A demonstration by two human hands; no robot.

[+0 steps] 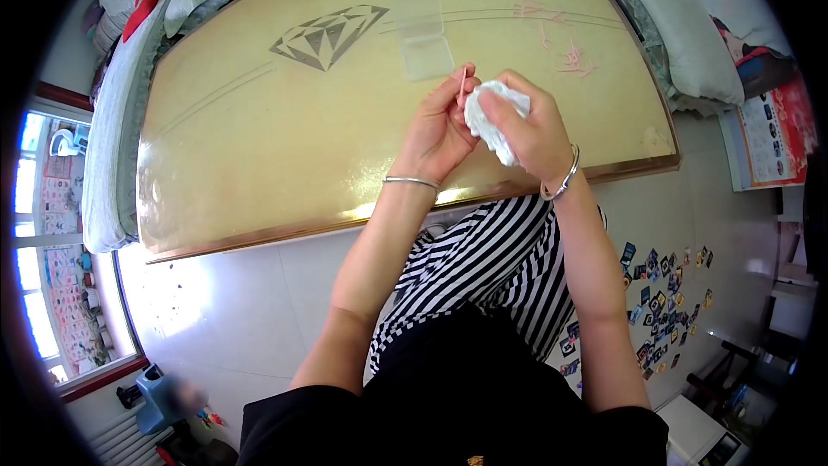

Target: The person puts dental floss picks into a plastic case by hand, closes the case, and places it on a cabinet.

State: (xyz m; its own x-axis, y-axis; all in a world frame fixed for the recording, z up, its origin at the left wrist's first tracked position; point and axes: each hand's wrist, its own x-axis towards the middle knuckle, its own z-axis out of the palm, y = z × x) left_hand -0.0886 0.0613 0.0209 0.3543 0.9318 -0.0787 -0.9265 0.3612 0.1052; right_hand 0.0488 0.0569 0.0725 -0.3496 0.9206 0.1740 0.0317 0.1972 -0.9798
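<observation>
My left hand (438, 125) pinches a thin pink stick (463, 85) upright between thumb and fingertips, above the near half of the table. Close beside it, my right hand (536, 125) is closed around a crumpled white cloth or tissue (496, 125). The cloth's edge is next to the stick; whether they touch I cannot tell. Beyond my hands lies an open clear plastic box (429, 59) with its lid folded back. Several similar thin pink sticks (573, 60) lie scattered on the tabletop at the far right.
The glossy yellowish table (259, 155) has a dark diamond pattern (328, 36) and a metallic near edge. Padded sofa seats (121, 155) border it. Many small cards (660, 311) lie on the floor at right; a blue-grey object (159, 401) stands at lower left.
</observation>
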